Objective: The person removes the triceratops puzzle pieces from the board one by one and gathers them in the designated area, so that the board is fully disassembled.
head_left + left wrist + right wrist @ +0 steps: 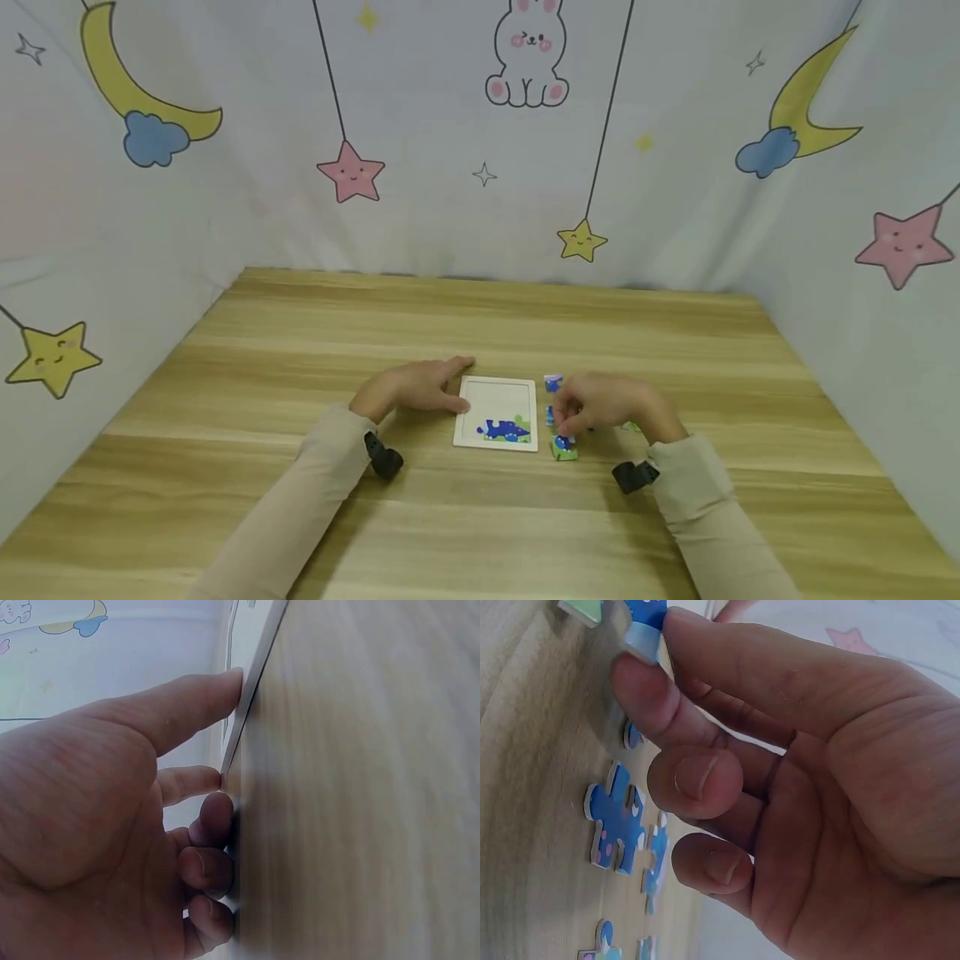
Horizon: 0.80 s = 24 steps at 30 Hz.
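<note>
My left hand (420, 387) rests at the left side of a white square puzzle tray (495, 400), its thumb on the near part of that edge and the index finger stretched to the far corner. In the left wrist view its other fingers bend against the tabletop. Joined blue and green pieces (506, 431) lie along the tray's bottom right. To the right of the tray, my right hand (600, 402) pinches a blue puzzle piece (645, 634) between thumb and index finger. A green-edged piece (565, 452) lies just below those fingertips.
Loose jigsaw pieces lie right of the tray, among them a blue one (553, 382) near its top corner and a pink-dotted blue one (619, 825) under the right hand. A green piece (632, 427) lies farther right. A printed curtain (450, 217) surrounds the wooden table (465, 525).
</note>
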### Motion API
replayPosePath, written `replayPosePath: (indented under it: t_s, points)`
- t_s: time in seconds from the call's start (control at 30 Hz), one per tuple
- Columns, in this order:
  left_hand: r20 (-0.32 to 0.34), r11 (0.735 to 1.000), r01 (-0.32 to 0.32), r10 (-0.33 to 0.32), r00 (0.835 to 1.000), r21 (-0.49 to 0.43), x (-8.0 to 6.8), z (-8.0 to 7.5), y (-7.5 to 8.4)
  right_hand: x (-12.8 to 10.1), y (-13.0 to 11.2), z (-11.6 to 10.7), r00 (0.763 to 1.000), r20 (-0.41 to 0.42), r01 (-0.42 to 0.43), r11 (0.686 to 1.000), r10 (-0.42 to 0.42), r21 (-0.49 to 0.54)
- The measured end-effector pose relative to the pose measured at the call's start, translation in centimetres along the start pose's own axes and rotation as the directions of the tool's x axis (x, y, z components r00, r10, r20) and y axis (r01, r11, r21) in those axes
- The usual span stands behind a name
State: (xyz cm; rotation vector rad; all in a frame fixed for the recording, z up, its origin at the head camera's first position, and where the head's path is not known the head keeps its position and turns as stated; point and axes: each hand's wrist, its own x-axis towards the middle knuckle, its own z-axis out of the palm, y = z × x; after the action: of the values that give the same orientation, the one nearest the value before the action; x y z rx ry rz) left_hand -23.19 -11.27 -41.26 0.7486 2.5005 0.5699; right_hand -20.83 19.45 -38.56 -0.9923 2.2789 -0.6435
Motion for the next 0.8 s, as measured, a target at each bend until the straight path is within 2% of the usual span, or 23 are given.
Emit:
replayPosePath:
  t_s: [0.17, 0.37, 0.67, 0.8]
  points:
    - [-0.001, 1.0, 0.012, -0.012, 1.0, -0.014, -0.2, 0.0, -0.1, 0.3, -0.1, 0.4, 1.0, -0.013, -0.009, 1.0, 0.008, -0.018]
    - [-0.002, 0.999, 0.007, -0.007, 1.0, -0.036, 0.0, 0.4, 0.0, 0.3, 0.2, 0.7, 1.0, -0.008, 0.001, 1.0, -0.001, 0.007]
    - [-0.016, 0.999, 0.002, -0.003, 1.0, -0.032, -0.2, 0.3, 0.2, 1.1, 0.4, 0.8, 0.993, -0.065, 0.099, 0.993, -0.095, 0.058]
    - [-0.017, 1.0, 0.003, -0.004, 1.0, -0.021, -0.2, 0.3, 0.4, 2.1, -0.2, 1.5, 0.989, -0.104, 0.108, 0.992, -0.101, 0.063]
